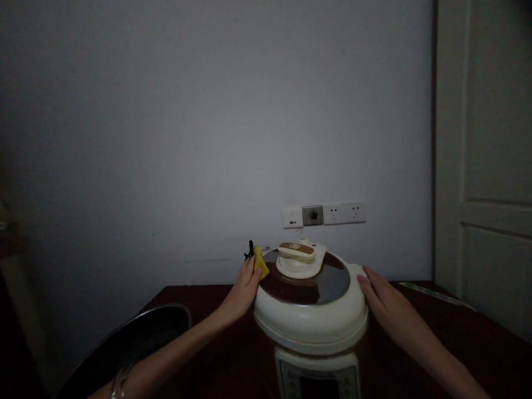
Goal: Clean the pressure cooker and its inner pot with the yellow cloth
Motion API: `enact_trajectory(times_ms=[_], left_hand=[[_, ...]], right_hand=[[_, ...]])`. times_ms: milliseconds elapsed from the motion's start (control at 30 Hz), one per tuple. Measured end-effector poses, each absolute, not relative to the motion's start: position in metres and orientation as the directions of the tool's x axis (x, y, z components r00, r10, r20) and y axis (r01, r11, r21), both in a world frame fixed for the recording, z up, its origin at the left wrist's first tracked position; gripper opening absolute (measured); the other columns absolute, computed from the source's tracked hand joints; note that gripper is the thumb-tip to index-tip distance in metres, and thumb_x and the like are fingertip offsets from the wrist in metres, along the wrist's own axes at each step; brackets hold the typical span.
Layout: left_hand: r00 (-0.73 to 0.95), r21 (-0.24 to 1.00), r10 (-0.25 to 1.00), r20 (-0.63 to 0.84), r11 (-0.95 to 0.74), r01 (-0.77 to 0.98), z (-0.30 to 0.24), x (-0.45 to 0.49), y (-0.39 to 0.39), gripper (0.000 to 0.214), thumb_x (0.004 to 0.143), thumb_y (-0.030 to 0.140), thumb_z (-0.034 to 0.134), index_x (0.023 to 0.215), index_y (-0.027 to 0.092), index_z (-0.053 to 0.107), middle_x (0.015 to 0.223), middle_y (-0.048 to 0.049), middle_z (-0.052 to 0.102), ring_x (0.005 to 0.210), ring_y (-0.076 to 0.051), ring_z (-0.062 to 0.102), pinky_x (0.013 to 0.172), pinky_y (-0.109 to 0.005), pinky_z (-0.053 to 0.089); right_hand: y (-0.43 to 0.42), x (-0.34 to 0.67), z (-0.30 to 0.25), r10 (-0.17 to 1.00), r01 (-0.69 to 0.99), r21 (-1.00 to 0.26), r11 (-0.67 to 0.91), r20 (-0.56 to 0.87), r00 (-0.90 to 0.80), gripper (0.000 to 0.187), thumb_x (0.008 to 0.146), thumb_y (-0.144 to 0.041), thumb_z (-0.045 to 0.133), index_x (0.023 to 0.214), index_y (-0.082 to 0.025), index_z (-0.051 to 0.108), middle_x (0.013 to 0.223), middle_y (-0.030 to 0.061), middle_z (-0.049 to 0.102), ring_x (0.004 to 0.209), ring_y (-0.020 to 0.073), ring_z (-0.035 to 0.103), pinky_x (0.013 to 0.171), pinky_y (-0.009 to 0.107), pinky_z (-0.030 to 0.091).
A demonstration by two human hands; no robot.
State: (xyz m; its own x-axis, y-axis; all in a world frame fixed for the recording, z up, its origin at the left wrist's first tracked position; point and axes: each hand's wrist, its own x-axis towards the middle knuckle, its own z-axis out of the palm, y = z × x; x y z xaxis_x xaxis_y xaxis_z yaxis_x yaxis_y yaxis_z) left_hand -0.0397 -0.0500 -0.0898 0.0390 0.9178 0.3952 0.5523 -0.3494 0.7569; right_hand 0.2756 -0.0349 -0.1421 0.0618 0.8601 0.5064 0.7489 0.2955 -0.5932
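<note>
Pinches a yellow cloth point(261, 262) with black ties point(249, 250) between thumb and fingers of the left hand point(245, 285), just left of the lower middle of the frame, at the left edge of a glossy brown lid point(332, 282). Holds the cloth steeply tilted, with its long axis from upper left to lower right. Touches the right lug of the electric cooker point(307, 327) with the right hand point(376, 291), fingers close together; cannot tell whether pinching it. Has the cooker upright on the dark desk point(451, 327), in the lower middle of the frame, with control panel point(318, 379) toward the bottom edge and lid handle point(297, 250) lying lengthwise from left to right, dipping slightly rightward. Reaches past a black pan point(170, 316) at lower left, well apart from the cooker.
</note>
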Motion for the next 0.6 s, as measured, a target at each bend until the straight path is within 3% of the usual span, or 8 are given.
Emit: enact_trajectory(times_ms=[100,167,300,400,500,600], left_hand=[[0.065,0.644,0.903,0.426,-0.352,0.679,-0.097,-0.027,-0.091,0.063,0.093,0.046,0.028,0.145,0.011,0.024,0.155,-0.0130,0.011,0.143,-0.022,0.004,0.115,-0.045,0.006],[0.171,0.498,0.867,0.469,-0.419,0.759,-0.101,-0.017,-0.112,0.058,0.095,0.041,0.025,0.146,0.013,0.023,0.156,-0.0118,0.008,0.143,-0.022,-0.001,0.115,-0.048,0.006],[0.407,0.157,0.765,0.499,-0.542,0.826,-0.103,0.009,-0.134,0.056,0.094,0.030,0.030,0.146,0.011,0.022,0.155,-0.0155,0.012,0.142,-0.028,0.004,0.114,-0.053,0.013],[0.525,0.005,0.698,0.486,-0.603,0.798,-0.098,0.028,-0.140,0.058,0.092,0.027,0.037,0.146,0.010,0.023,0.153,-0.0184,0.015,0.141,-0.032,0.008,0.112,-0.054,0.018],[0.593,0.004,0.666,0.452,-0.667,0.745,-0.084,0.045,-0.144,0.057,0.092,0.031,0.037,0.143,0.009,0.028,0.152,-0.0197,0.021,0.140,-0.033,0.014,0.112,-0.051,0.019],[0.574,0.157,0.692,0.438,-0.688,0.709,-0.060,0.054,-0.147,0.052,0.092,0.033,0.037,0.136,0.006,0.041,0.146,-0.0206,0.034,0.137,-0.030,0.025,0.111,-0.047,0.024]], right_hand=[[-0.034,0.275,-0.142,0.861,0.724,-0.626,0.290,0.501,0.088,0.075,0.086,-0.056,0.026,0.132,0.001,0.043,0.137,0.0217,0.045,0.128,0.0299,0.043,0.110,0.044,0.029],[-0.031,0.277,-0.144,0.861,0.695,-0.657,0.291,0.497,0.109,0.075,0.084,-0.058,0.030,0.130,-0.002,0.046,0.136,0.0211,0.047,0.127,0.0304,0.044,0.110,0.045,0.028],[-0.020,0.293,-0.146,0.861,0.587,-0.728,0.354,0.499,0.100,0.064,0.084,-0.058,0.035,0.124,-0.012,0.054,0.133,0.0154,0.053,0.125,0.0279,0.048,0.109,0.044,0.031],[-0.024,0.304,-0.138,0.823,0.596,-0.712,0.370,0.549,0.145,0.061,0.085,-0.055,0.035,0.121,-0.011,0.057,0.132,0.0166,0.053,0.124,0.0290,0.048,0.108,0.046,0.032],[-0.052,0.297,-0.119,0.635,0.701,-0.532,0.475,0.759,0.145,0.052,0.086,-0.049,0.039,0.119,-0.013,0.057,0.133,0.0167,0.052,0.125,0.0296,0.047,0.108,0.049,0.032],[-0.095,0.264,-0.102,0.460,0.667,-0.296,0.684,0.884,-0.080,0.033,0.091,-0.033,0.042,0.119,-0.022,0.055,0.124,0.0084,0.061,0.114,0.0199,0.057,0.100,0.039,0.045]])
